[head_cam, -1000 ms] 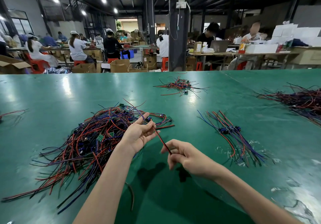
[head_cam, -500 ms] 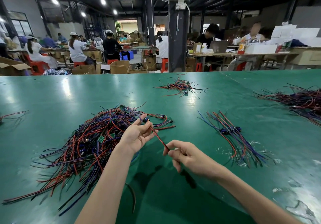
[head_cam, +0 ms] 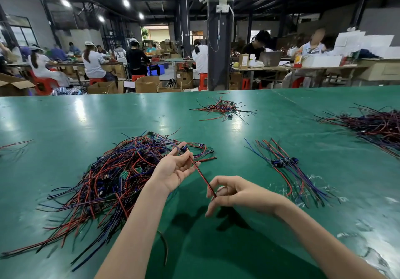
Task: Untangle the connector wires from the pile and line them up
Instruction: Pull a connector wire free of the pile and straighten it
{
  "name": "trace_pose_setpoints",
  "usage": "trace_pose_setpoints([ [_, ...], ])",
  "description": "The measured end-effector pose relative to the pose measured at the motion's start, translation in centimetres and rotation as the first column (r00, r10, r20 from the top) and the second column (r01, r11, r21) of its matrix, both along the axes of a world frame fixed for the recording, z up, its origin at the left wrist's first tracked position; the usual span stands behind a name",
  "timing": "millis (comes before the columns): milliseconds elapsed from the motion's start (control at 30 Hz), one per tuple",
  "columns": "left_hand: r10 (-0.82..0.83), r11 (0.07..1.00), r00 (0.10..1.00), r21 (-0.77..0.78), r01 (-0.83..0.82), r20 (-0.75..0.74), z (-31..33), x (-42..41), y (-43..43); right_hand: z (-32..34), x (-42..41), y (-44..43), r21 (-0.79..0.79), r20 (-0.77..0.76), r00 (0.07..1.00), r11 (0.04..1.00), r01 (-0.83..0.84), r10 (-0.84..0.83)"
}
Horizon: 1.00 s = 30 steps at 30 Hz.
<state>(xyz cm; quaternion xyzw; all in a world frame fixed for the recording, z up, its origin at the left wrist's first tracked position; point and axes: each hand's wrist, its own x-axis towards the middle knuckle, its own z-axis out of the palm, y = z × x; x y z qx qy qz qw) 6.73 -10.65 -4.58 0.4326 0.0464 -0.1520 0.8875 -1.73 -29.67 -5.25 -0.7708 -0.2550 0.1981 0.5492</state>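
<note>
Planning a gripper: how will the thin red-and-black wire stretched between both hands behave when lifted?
Probably floppy: the red-and-black wire runs straight only while left hand and right hand pinch it. Likely light: pinches hold it. It might snag the tangled pile.

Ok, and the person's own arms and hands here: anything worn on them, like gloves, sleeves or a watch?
Nothing worn that shows. The left hand and right hand are ungloved, with no rings visible. The left forearm and right forearm are bare down to the picture's bottom edge: no sleeve or cuff in view, and no watch, bracelet or wrist strap.
</note>
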Motion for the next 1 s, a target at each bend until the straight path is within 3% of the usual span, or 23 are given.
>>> trace_pose_setpoints([
  [67,-0.026,0.999,1.000,0.030,0.026,0.007,0.1,-0.2,-0.5,0.6,0.4,-0.7,0.041,-0.134,0.989,0.998,-0.052,0.057],
  [233,-0.195,0.963,0.980,0.194,0.186,0.027,0.0,-1.8,-3.1,0.9,1.4,-2.6,0.181,-0.372,0.926,0.984,0.010,0.059],
  [433,-0.207,0.957,0.978,0.215,0.195,0.035,-0.4,-2.4,-4.0,0.7,1.6,-4.0,0.241,-0.294,0.882,0.921,-0.305,0.369],
  [500,-0.221,0.959,0.975,0.186,0.215,0.017,-0.4,-2.4,-3.8,0.6,1.7,-4.3,0.323,-0.287,0.857,0.885,-0.335,0.429],
  [600,-0.252,0.960,0.968,0.128,0.251,-0.008,-0.3,-2.4,-3.8,0.3,1.9,-4.5,0.408,-0.296,0.878,0.881,-0.239,0.375],
  [700,-0.282,0.945,0.959,0.172,0.277,0.003,-0.5,-2.7,-4.1,-0.1,2.1,-4.3,0.433,-0.363,0.891,0.896,-0.099,0.274],
  [867,-0.287,0.949,0.958,0.139,0.284,0.003,-0.6,-2.9,-4.4,-0.2,2.2,-4.3,0.504,-0.311,0.881,0.848,-0.165,0.357],
  [1000,-0.275,0.953,0.961,0.140,0.270,0.016,-0.7,-2.9,-4.6,-0.1,2.4,-4.3,0.521,-0.413,0.853,0.851,-0.066,0.319],
])
